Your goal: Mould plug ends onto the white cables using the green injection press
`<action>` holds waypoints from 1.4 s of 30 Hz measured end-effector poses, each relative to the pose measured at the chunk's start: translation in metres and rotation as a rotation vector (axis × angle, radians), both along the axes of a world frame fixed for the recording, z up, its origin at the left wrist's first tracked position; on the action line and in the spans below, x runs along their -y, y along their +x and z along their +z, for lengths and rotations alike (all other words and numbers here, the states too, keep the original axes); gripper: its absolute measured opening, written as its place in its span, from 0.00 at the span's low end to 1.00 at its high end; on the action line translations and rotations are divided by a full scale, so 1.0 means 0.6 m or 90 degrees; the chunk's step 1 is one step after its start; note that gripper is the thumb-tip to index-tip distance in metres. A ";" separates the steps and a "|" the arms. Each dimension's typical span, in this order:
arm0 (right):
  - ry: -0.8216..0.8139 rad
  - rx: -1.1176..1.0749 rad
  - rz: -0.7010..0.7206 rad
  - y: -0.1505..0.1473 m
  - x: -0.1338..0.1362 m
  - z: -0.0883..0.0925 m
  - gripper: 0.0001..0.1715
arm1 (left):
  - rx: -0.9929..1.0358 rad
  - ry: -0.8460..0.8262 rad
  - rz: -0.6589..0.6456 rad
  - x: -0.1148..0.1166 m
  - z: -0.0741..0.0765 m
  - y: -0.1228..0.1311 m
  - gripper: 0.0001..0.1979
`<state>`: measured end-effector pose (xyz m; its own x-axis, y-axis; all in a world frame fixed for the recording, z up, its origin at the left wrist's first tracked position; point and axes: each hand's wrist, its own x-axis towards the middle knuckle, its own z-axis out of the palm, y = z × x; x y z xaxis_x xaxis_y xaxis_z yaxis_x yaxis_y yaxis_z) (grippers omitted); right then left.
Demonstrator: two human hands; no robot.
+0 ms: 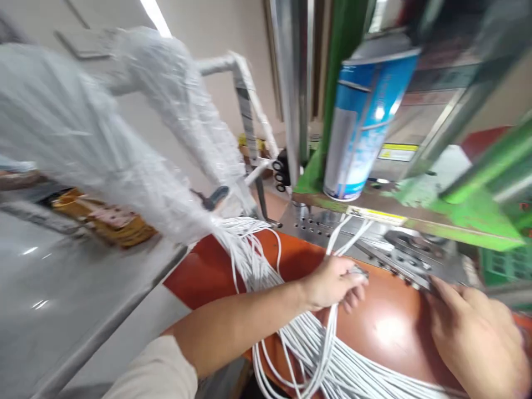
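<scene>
White cables lie in a thick bundle across a curved orange-brown work surface, with some strands rising to a steel plate drilled with rows of holes. A grey table runs along the left. Green machine framing fills the upper right, and clear plastic sheeting hangs over a jointed arm at upper left. A blue and white spray can stands on a green ledge above the plate.

The left hand, reaching out of a cream sleeve, sits in the middle of the view. Its fingers curl shut around a group of cables, with a small metal piece at the fingertips. The right hand lies just beside the plate's edge, its fingers curved and slightly parted. Whether they hold anything, I cannot tell.
</scene>
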<state>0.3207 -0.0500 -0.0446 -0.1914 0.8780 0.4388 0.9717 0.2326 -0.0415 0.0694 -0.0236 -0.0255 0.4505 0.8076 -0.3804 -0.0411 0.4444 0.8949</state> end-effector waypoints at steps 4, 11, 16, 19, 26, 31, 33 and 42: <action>-0.007 -0.001 -0.002 -0.004 0.023 0.004 0.19 | -0.043 0.068 -0.011 0.004 -0.006 -0.007 0.14; -0.179 -0.225 0.106 -0.067 0.058 0.003 0.13 | -0.096 0.096 -0.091 0.015 -0.007 -0.007 0.18; -0.143 -0.186 0.145 -0.076 0.049 -0.001 0.13 | -0.221 0.128 -0.134 0.015 -0.005 -0.004 0.14; -0.115 -0.146 0.163 -0.080 0.048 -0.003 0.12 | -0.265 0.127 -0.150 0.017 0.002 0.000 0.14; -0.085 -0.106 0.168 -0.092 0.046 -0.009 0.11 | -0.171 0.057 -0.066 0.020 0.009 0.015 0.12; -0.144 -0.173 0.166 -0.089 0.045 -0.003 0.12 | -0.089 0.026 -0.095 0.019 0.011 0.006 0.15; -0.166 -0.217 0.163 -0.084 0.046 0.000 0.13 | -0.101 0.028 -0.100 0.018 0.010 0.000 0.15; -0.162 -0.212 0.217 -0.075 0.047 -0.010 0.18 | -0.216 0.082 -0.093 0.014 -0.005 0.001 0.14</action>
